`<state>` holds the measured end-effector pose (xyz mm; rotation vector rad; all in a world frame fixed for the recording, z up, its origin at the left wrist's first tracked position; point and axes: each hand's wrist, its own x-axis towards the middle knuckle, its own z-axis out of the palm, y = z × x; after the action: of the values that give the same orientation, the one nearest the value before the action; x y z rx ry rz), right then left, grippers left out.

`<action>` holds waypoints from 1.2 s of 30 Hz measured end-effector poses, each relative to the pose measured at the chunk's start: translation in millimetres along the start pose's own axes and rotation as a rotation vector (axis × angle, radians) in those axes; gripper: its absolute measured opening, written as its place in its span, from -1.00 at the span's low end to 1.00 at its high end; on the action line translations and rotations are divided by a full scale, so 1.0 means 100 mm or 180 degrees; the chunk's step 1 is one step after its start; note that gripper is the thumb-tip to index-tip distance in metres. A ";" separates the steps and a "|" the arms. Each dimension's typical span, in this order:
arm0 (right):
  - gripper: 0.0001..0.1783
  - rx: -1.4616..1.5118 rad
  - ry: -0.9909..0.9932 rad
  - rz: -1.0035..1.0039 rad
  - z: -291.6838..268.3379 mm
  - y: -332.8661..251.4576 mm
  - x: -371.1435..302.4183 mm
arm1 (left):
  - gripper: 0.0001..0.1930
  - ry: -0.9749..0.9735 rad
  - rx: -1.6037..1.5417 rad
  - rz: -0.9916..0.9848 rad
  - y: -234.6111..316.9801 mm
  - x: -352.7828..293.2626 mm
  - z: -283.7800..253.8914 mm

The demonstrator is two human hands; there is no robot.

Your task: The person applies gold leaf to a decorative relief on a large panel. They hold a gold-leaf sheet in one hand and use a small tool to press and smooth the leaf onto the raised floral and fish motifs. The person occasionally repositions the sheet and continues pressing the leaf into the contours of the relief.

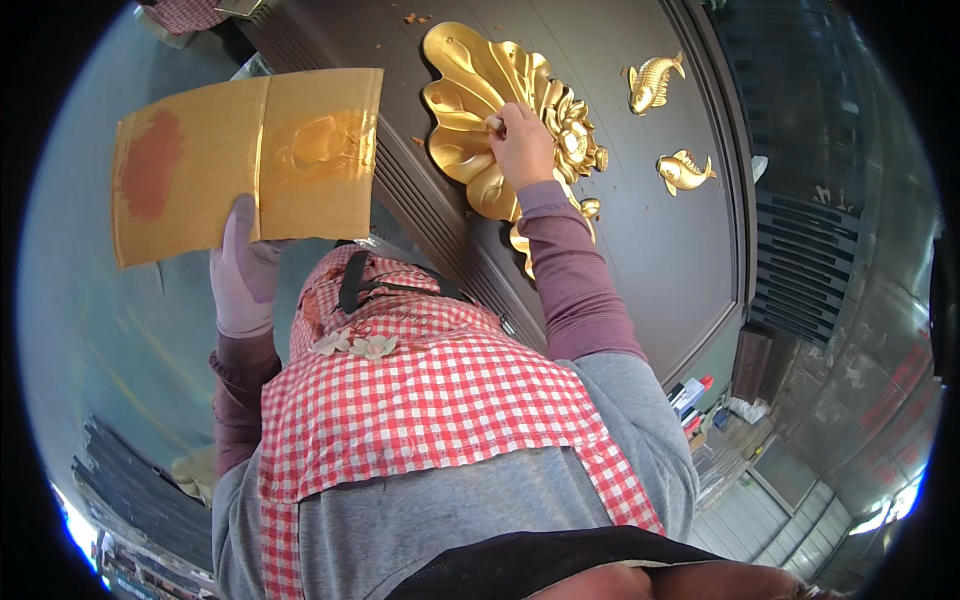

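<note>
My left hand (246,275), in a pale thin glove, grips the lower edge of a piece of cardboard (215,215), its thumb lying on the front. The cardboard bears a dull red-brown patch on its left part and a shiny gold smear on its right. My right hand (525,150), without a glove, is closed in a pinch at a gold lotus ornament (465,85) on a dark brown panel. A small pale tip shows at its fingers, over the large leaf; what it belongs to is hidden.
Two gold fish ornaments (655,84) sit on the dark brown panel (640,250), right of the lotus. A ribbed moulding (420,210) runs along its near left edge. Brown flakes (417,18) lie about the ornament. Dark slats (805,265) stand beyond the panel at right.
</note>
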<state>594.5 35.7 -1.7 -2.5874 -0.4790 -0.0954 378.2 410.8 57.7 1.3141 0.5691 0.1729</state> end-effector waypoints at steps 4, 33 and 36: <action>-0.81 -0.0200 -0.0090 0.0324 -0.20 0.31 -0.23 | -0.59 -0.0162 0.1686 0.1061 -0.10 0.00 -0.07; -0.69 0.1075 -0.0360 -0.1099 -1.41 -1.52 0.02 | -0.44 -0.0586 0.3713 0.3090 0.20 -0.16 0.61; -0.69 0.1494 -0.0007 -0.0408 -1.42 -1.28 -0.02 | -0.45 -0.0767 0.3401 0.2355 0.18 -0.11 0.56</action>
<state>550.9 69.1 181.3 -2.0983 -0.5893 -0.0197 399.9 362.3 86.3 2.5153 -0.1217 0.3294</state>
